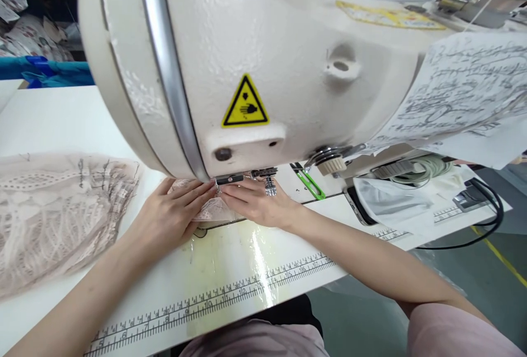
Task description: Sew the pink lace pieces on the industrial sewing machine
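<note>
A large cream sewing machine head (263, 55) fills the upper view, with a yellow hand-warning sticker (246, 104) on its face. Under its needle area (228, 179) lies a small piece of pale pink lace (209, 211). My left hand (173, 211) lies flat on the lace from the left, fingers stretched toward the needle. My right hand (257, 203) presses the lace from the right, fingers together and flat, tips meeting the left hand's. Neither hand grips anything.
A heap of pink lace fabric (57, 208) lies on the white table (49, 121) at left. A ruler strip (214, 296) runs along the table's front edge. Green thread snips (308, 181), a black cable (489, 219) and printed paper sheets (465, 93) sit at right.
</note>
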The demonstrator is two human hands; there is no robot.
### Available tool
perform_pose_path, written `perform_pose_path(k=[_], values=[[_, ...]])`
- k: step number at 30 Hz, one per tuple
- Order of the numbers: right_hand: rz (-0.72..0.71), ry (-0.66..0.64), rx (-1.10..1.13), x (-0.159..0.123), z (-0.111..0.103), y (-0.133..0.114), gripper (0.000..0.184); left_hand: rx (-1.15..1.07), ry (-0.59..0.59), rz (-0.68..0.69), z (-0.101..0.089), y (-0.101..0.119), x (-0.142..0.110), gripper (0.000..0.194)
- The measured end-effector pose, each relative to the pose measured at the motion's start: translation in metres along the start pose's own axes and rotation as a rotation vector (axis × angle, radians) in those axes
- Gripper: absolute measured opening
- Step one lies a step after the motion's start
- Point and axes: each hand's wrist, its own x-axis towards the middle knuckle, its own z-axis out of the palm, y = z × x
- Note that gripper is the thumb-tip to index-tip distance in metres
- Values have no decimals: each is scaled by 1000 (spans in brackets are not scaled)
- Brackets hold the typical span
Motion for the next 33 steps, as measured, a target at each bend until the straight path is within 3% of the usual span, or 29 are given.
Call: perform_pose_path(k=[5, 14, 24, 33], values=[[30, -5, 103, 1, 9, -5, 26, 5, 31, 17, -1, -3, 1, 40], [-28, 207, -18, 3, 11, -11, 21, 57, 48, 50, -1, -3, 1, 40], [-42, 148, 35, 2, 11, -8, 24, 86, 46, 19, -3, 2, 2, 41], [28, 87, 120, -1, 8, -6, 27, 149, 15, -53, 1, 12, 2, 39]])
